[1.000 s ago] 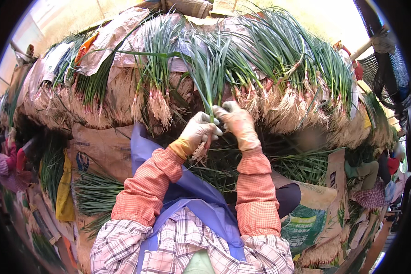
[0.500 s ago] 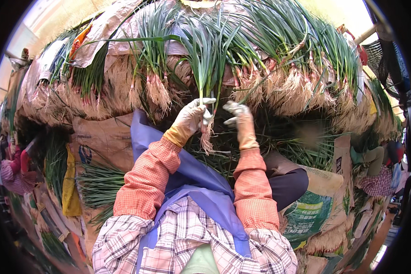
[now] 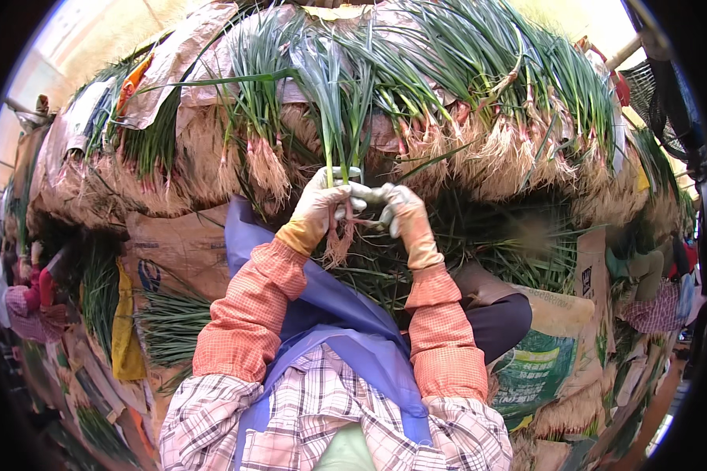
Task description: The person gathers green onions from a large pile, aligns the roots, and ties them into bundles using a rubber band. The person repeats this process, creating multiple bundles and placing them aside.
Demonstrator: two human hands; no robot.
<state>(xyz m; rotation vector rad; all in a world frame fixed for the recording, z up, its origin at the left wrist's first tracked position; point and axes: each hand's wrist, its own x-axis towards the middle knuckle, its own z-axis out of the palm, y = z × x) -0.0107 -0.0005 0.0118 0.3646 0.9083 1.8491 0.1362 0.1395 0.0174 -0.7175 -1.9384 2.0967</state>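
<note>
Onions (image 3: 330,118) sit clasped in your left hand (image 3: 327,200) before the pile (image 3: 511,157); your right hand (image 3: 404,212), grip unclear, seems to pick at their roots (image 3: 338,247); next, hold steady.

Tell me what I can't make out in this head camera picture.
Head view, held green onions: the middle of the stalks, covered by the left hand.
Head view, right hand: whether its fingertips pinch a strand, details too small and overlapping.
Head view, co-worker at far left: what this person handles, too small and blurred near the edge.
Head view, dark trouser leg: its left part, hidden by the orange sleeve.
</note>
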